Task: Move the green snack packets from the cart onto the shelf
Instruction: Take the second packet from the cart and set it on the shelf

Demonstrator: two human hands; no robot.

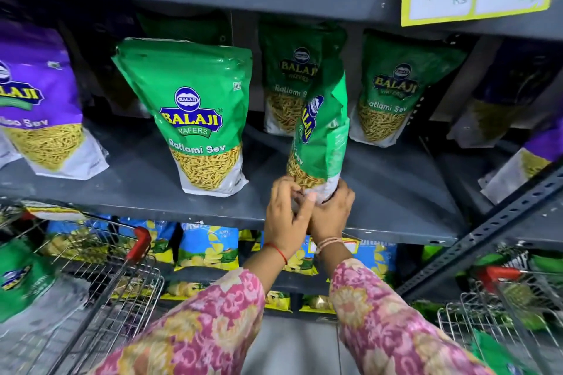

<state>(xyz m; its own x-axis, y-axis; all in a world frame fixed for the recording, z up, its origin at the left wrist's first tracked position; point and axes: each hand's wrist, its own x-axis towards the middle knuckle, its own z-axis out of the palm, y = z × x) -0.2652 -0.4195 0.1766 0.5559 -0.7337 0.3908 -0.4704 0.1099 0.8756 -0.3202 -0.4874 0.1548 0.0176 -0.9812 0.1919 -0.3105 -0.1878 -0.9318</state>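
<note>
Both hands (pixel 307 216) around green packet (pixel 320 137) base

Your sleeves (pixel 219 323) were pink with yellow and cream floral print, reaching down the forearms. You wore a thin red thread (pixel 277 250) around your left wrist, and several slim pale bangles (pixel 329 243) sat on your right wrist.
</note>
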